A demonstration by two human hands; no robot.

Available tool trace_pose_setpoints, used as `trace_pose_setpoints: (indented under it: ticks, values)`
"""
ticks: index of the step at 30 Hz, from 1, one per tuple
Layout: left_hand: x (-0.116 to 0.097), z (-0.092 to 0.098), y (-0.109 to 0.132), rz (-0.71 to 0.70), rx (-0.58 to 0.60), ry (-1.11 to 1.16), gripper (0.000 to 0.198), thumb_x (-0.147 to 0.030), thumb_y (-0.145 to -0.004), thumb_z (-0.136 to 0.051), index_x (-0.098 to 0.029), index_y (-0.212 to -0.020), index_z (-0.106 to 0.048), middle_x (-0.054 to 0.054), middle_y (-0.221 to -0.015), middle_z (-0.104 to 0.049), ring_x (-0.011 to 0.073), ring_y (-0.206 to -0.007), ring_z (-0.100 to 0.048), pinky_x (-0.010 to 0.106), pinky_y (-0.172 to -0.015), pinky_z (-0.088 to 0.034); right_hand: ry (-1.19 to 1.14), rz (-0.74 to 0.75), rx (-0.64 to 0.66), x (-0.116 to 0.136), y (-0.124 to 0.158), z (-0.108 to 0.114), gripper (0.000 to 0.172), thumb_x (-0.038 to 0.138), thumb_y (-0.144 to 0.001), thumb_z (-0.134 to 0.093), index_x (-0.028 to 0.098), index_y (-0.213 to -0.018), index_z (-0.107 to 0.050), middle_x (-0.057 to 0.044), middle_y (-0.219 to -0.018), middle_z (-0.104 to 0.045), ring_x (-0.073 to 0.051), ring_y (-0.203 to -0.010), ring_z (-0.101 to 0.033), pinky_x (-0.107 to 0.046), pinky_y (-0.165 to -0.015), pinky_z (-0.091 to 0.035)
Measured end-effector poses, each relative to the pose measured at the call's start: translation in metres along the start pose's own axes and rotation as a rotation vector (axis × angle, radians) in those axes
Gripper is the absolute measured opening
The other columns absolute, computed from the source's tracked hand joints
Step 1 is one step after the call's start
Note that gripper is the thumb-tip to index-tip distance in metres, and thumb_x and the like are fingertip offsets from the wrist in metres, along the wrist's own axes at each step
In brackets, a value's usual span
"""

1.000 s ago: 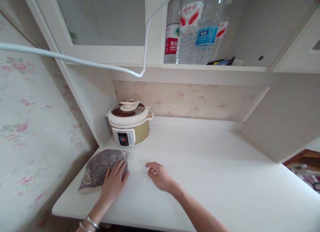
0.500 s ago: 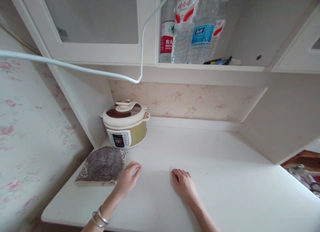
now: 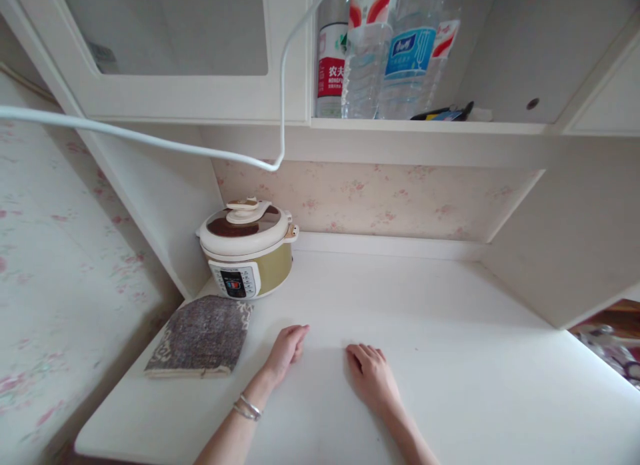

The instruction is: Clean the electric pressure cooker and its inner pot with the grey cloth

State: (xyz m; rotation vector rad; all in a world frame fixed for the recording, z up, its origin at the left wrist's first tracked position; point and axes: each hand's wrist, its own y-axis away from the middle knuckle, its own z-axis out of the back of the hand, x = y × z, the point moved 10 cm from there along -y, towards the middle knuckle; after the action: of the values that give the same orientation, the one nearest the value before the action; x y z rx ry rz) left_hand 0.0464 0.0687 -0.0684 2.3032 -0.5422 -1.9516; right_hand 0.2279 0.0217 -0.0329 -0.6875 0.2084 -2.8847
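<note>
My left hand (image 3: pixel 289 348) is just over the white tabletop, its fingers curled together and nothing visible in them. Two silver bangles (image 3: pixel 248 407) circle that wrist. My right hand (image 3: pixel 374 375) rests on the tabletop (image 3: pixel 440 305) a short way to the right, knuckles up, fingers bent inward, also with nothing showing in it. To the left of my left hand lies a folded grey patterned cloth (image 3: pixel 203 335) with a pale border. Behind the cloth stands a cream and green electric cooker (image 3: pixel 247 248) with its lid on and its control panel facing forward.
Overhead, an open cabinet shelf (image 3: pixel 425 125) holds several plastic bottles (image 3: pixel 367 71). A white cable (image 3: pixel 200 148) hangs across the upper left, in front of the cabinet door. Side panels and flowered wallpaper (image 3: pixel 350 191) enclose the tabletop at the back.
My left hand has moved right, away from the cloth and closer to my right hand. My right hand stays in nearly the same place. The view has shifted slightly.
</note>
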Motion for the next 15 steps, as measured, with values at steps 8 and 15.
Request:
trace_pose_setpoints:
  ticks: [8, 15]
  values:
    - [0.0017, 0.0003, 0.0061, -0.041, 0.042, 0.017, 0.045, -0.046, -0.076, -0.06, -0.021, -0.056, -0.027, -0.01, -0.047, -0.021, 0.0051, -0.042, -0.013, 0.024, -0.042, -0.008, -0.006, 0.0, 0.003, -0.0016, -0.0009, -0.0044, 0.033, 0.029, -0.095, -0.033, 0.023, -0.095, -0.065, -0.004, -0.088, -0.067, -0.018, -0.086, -0.059, -0.03, -0.082, -0.037]
    - [0.0025, 0.0013, 0.005, -0.052, 0.043, 0.008, 0.046, -0.047, -0.076, -0.06, -0.021, -0.056, -0.027, -0.01, -0.046, -0.021, 0.0053, -0.041, -0.014, 0.024, -0.042, -0.008, 0.001, -0.006, 0.007, -0.0015, -0.001, -0.0044, 0.033, 0.029, -0.095, -0.033, 0.023, -0.096, -0.065, -0.004, -0.089, -0.067, -0.018, -0.086, -0.059, -0.03, -0.082, -0.037]
